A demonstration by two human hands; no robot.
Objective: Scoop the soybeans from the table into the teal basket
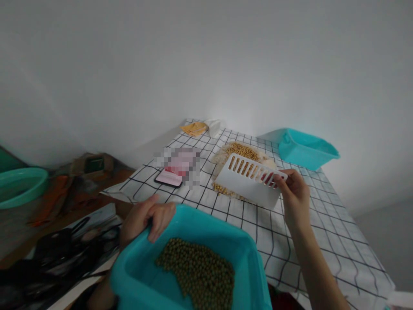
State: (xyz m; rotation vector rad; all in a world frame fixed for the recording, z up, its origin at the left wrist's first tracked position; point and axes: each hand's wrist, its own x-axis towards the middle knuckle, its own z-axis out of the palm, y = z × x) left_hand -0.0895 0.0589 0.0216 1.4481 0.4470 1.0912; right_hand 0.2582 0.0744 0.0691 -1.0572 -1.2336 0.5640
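Note:
My left hand [151, 218] is closed over the rim of a teal plastic tub [213, 218] in the foreground. Small round greenish-brown beans [200, 269] lie on the tub's floor. To the right, my right hand [293, 193] grips the end of a white plastic basket [247, 183] by its slotted side. The basket is tilted, with those slots facing up. Behind and beneath it, yellowish beans [242, 150] are heaped on a pale spread-out layer. Whether the basket holds anything cannot be seen.
Another teal tub [308, 148] stands at the table's back right. A phone [168, 178] lies left of the beans on the checked tablecloth [200, 196]. A yellow cloth [194, 128] is near the wall. On the floor at left sit a green basin [24, 183] and a cardboard box [92, 165].

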